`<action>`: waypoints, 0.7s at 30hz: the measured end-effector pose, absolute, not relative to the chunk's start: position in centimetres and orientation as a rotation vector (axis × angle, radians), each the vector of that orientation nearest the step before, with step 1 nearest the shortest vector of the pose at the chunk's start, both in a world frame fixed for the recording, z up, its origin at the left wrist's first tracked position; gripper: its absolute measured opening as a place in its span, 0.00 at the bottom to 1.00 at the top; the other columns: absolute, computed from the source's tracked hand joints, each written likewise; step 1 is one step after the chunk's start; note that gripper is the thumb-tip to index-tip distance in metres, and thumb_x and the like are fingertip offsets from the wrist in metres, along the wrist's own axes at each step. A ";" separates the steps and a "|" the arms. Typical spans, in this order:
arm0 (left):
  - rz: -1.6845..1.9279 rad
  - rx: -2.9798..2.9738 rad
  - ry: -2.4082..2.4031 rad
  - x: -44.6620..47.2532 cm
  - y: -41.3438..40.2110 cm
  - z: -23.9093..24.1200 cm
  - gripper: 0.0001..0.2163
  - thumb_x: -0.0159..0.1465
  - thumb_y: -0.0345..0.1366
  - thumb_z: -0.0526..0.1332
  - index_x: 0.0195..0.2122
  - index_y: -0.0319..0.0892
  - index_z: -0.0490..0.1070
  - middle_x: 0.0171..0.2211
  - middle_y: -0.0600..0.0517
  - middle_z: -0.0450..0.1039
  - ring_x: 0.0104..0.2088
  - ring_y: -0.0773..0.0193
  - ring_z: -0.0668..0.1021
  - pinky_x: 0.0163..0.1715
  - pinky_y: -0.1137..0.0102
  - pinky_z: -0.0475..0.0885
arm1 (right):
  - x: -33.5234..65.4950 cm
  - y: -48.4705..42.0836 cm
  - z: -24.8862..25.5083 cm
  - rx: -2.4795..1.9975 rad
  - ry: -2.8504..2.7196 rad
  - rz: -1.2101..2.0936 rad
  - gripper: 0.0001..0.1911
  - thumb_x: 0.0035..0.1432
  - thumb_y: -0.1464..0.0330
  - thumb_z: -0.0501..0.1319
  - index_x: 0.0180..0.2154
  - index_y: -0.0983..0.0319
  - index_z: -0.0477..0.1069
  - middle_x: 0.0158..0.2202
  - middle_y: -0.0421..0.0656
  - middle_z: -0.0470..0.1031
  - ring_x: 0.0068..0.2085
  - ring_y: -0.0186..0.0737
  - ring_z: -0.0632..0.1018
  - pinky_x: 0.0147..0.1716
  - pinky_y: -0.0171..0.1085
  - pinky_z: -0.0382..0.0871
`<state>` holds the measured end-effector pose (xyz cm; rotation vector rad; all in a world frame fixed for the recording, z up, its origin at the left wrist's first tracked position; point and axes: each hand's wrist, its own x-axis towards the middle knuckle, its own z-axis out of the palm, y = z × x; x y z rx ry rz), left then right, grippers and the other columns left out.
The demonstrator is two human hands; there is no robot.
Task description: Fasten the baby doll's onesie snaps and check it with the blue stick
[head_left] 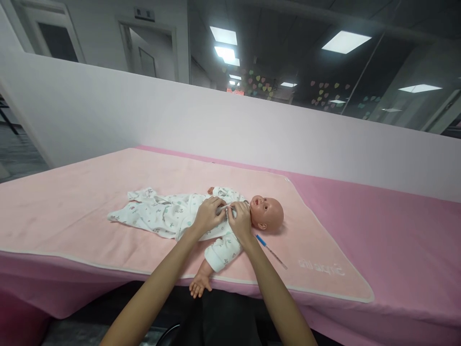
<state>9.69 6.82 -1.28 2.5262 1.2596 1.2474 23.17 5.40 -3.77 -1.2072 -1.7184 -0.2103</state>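
Observation:
A baby doll (268,212) lies on its back with its head to the right, dressed in a white printed onesie (162,216). Over the doll's chest, my left hand (210,215) is closed in a pinch on the front of the onesie. Close beside it, near the doll's neck, my right hand (240,220) also pinches the cloth. The fingertips nearly meet, and the small part between them is hard to make out. Below the doll's head rests a thin glass thermometer (277,258) with a blue end.
A pale pink blanket (317,250) with white edging lies under the doll, over a darker pink sheet (403,230). The doll's near hand (200,284) hangs at the table's front edge. A white low wall (223,122) with glass above it rises behind.

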 end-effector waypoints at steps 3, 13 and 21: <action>1.238 2.470 1.245 9.7 7.0 -1.3 0.05 0.54 0.33 0.54 0.30 0.43 0.67 0.30 0.51 0.70 0.33 0.61 0.71 0.37 0.66 0.65 | 23.2 5.4 -3.8 -1.209 -1.724 -0.213 0.05 0.56 0.71 0.53 0.29 0.62 0.65 0.30 0.42 0.71 0.35 0.39 0.69 0.39 0.38 0.59; 1.301 2.174 1.054 9.7 7.1 -1.5 0.10 0.50 0.28 0.53 0.33 0.43 0.66 0.31 0.53 0.70 0.33 0.64 0.72 0.36 0.70 0.66 | 23.2 5.5 -3.8 -1.219 -1.718 -0.214 0.05 0.57 0.71 0.52 0.30 0.62 0.66 0.31 0.42 0.71 0.36 0.39 0.69 0.39 0.38 0.59; 1.235 1.944 0.915 9.2 7.5 -1.4 0.05 0.53 0.33 0.56 0.31 0.40 0.66 0.22 0.56 0.64 0.25 0.68 0.68 0.26 0.74 0.63 | 23.3 5.6 -3.8 -1.211 -1.724 -0.225 0.06 0.58 0.70 0.53 0.31 0.62 0.67 0.31 0.42 0.72 0.36 0.38 0.69 0.40 0.38 0.59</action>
